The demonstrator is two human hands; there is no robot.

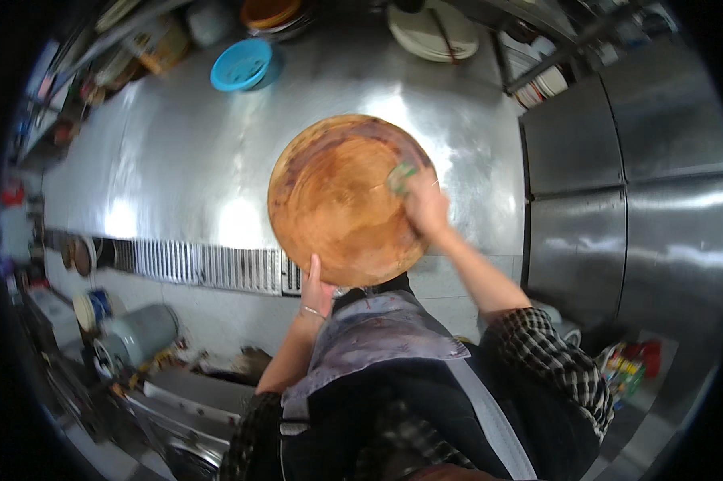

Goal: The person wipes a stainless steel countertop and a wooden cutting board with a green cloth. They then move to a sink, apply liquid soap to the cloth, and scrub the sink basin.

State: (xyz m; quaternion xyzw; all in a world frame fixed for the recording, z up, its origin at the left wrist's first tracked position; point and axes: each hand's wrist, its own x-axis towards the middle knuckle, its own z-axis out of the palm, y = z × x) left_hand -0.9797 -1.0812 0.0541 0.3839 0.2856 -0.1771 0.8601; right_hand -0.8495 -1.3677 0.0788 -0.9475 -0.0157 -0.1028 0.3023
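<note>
A large round wooden board (343,198), brown with darker patches near its rim, lies over the front edge of the stainless steel worktop (175,156). My left hand (318,291) grips the board's near edge, its thumb on top and the other fingers hidden beneath. At the board's right side, my right hand (426,201) is blurred and closed on a green scouring pad (402,177), which lies against the board's upper face.
A light blue plastic bowl (241,65) stands at the back left of the worktop, and stacked pale round lids or trays (436,33) at the back right. Steel cabinet doors (578,240) are on the right. A gas cylinder (136,337) lies lower left.
</note>
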